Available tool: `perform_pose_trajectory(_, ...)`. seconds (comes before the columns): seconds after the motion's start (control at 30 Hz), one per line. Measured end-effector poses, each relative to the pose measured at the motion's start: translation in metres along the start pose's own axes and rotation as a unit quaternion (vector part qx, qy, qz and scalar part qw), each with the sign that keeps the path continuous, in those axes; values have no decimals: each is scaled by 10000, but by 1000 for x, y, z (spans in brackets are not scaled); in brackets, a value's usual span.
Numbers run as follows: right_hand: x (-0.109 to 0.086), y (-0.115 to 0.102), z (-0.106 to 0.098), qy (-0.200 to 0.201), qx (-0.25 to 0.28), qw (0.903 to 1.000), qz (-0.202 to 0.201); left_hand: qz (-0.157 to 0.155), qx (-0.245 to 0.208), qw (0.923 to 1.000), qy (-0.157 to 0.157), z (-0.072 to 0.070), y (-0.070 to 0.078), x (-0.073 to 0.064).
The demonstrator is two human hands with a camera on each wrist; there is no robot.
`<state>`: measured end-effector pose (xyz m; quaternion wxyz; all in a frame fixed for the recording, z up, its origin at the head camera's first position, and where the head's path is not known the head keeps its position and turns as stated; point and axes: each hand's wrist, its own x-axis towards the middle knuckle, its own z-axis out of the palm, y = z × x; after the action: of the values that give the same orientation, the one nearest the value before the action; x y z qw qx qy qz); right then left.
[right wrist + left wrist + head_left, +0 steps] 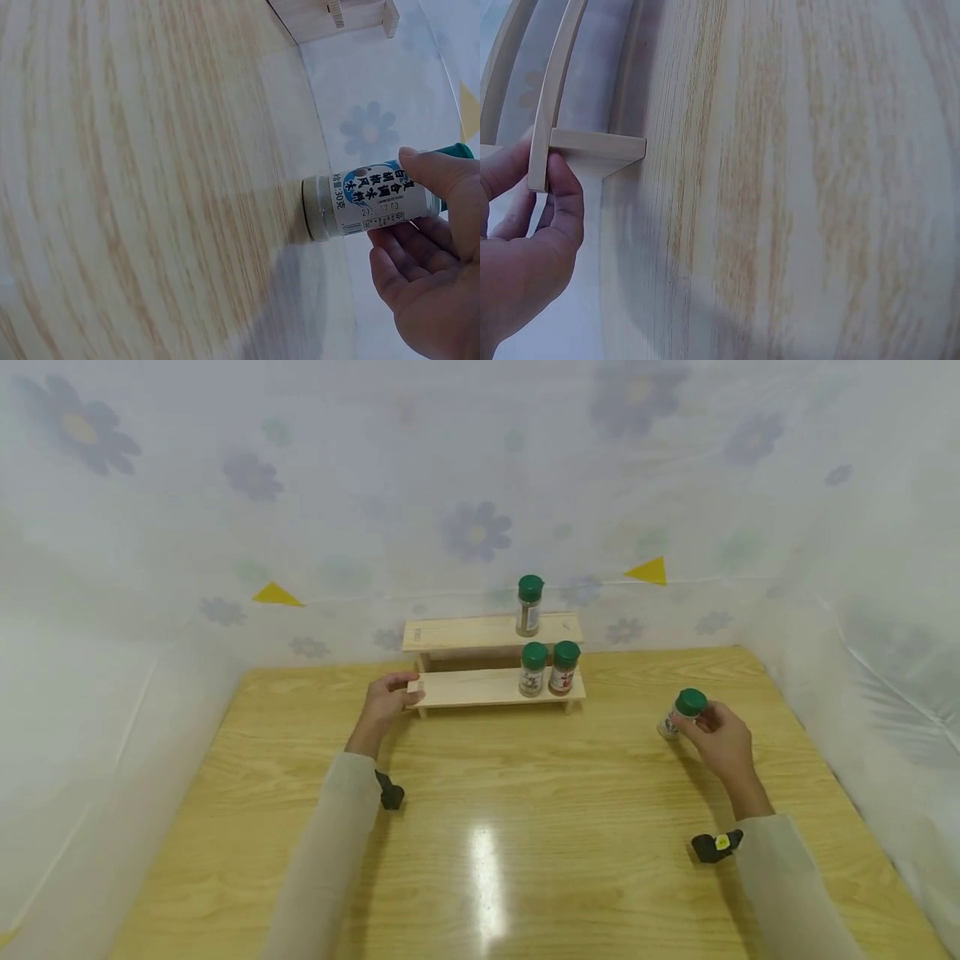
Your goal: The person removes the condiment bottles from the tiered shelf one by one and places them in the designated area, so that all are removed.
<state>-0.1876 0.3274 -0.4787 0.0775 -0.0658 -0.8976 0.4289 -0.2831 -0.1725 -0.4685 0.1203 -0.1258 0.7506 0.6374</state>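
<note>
1. Wood-grained table [585,877], a bright streak of reflected light [486,885] on it
2. Pale sheeting [360,435] with purple flowers [478,532], behind the table and along both sides
3. Two yellow triangles [649,572] on the back sheeting

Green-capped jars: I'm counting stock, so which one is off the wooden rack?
The held jar, in the right hand. The other three stand on the wooden rack: a rear jar above, a front-left jar and a front-right jar below.

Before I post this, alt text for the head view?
A person's right hand holds a green-capped jar while the left hand grips a two-step wooden shelf by its left end. Three similar jars stand on it: one above, two below.
</note>
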Motion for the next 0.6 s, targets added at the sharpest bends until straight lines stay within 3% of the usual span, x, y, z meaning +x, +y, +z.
perform_pose_trajectory(0.33, 0, -2, -4, -269, -27, 9996, 86, 16, 12, 10000, -67, 0, 1, -2)
perform_pose_trajectory(0.6, 4, -18, -17, -274, -169, 9994, -138, -199, -107, 9996, -144, -1, 3, -1)
